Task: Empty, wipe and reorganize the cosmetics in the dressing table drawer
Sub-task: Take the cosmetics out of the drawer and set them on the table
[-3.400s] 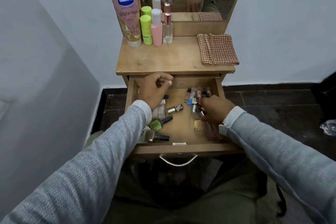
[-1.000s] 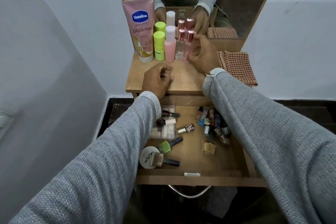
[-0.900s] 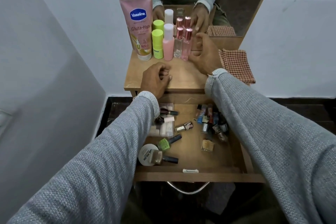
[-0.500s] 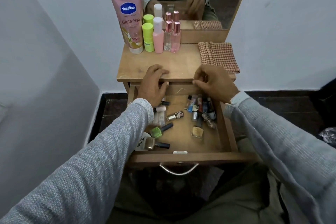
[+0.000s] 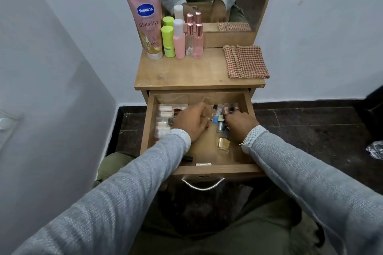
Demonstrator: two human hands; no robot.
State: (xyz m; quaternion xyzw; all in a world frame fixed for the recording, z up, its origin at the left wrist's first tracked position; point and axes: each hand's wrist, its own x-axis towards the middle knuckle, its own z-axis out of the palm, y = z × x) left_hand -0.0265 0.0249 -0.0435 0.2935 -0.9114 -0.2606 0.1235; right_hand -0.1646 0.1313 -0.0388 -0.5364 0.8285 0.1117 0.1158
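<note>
Drawer [image 5: 247, 168] stands pulled out under the counter [image 5: 186, 72], bottles [image 5: 220, 119] clustered right of centre beneath the nearer right hand [image 5: 240, 125], both hands' fingers curled, their hold hidden; left hand [image 5: 191, 120] beside.

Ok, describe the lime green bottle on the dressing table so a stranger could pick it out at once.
Start at the wooden tabletop under the mirror, where a row of bottles stands at its back left. The lime green bottle is second from the left, between the tall pink Vaseline tube and the pink bottle with a white cap. It is the only green one, short and stubby.
</note>
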